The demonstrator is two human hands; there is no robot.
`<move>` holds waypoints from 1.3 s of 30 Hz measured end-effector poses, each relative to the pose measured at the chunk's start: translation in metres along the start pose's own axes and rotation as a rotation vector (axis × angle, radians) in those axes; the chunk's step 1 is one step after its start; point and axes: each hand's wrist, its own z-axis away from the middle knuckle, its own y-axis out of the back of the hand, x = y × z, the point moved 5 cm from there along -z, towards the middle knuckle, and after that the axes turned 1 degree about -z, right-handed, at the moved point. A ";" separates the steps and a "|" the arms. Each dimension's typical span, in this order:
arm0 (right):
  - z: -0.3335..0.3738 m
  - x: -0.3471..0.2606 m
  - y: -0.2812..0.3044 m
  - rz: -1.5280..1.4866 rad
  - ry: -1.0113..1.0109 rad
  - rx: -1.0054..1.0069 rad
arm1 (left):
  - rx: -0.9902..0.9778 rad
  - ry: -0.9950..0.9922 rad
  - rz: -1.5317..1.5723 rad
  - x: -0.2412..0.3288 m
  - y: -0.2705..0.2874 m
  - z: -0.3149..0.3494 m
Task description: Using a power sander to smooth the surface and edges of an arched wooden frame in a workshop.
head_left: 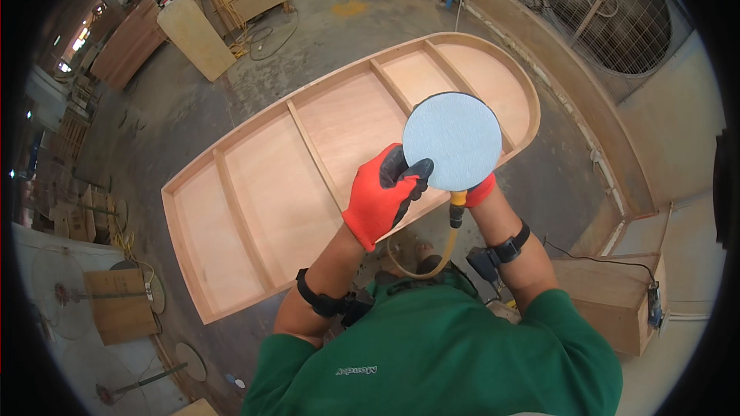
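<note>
A round pale blue sanding disc (452,141) faces me on an air sander, whose body is hidden behind it. From its lower side runs a yellow and black hose fitting (457,208) with a tan air hose (445,258) curving down toward my body. My left hand (376,196), in a red glove with dark palm, is closed at the disc's left edge, thumb against its face. My right hand (482,190), also red-gloved, supports the sander from behind, its fingers hidden. Below both hands lies a shallow wooden frame panel (262,200) with crosswise slats and one rounded end.
A large caged fan (605,11) sits in the right wall. Near my right arm stands a wooden box (609,293). Wooden furniture pieces (196,35) and a coiled cable (266,38) are at the far left. Round-based stands (191,362) and a cardboard piece (119,304) line the left side.
</note>
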 end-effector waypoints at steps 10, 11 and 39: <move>0.012 -0.043 -0.054 0.229 -0.056 -0.068 | -0.028 0.063 0.259 -0.050 -0.010 -0.004; 0.014 -0.053 -0.081 0.379 -0.024 -0.056 | -0.017 0.057 0.254 -0.050 -0.014 -0.005; 0.071 -0.271 0.034 1.173 0.056 -0.032 | 0.058 0.018 -0.496 -0.130 -0.219 -0.078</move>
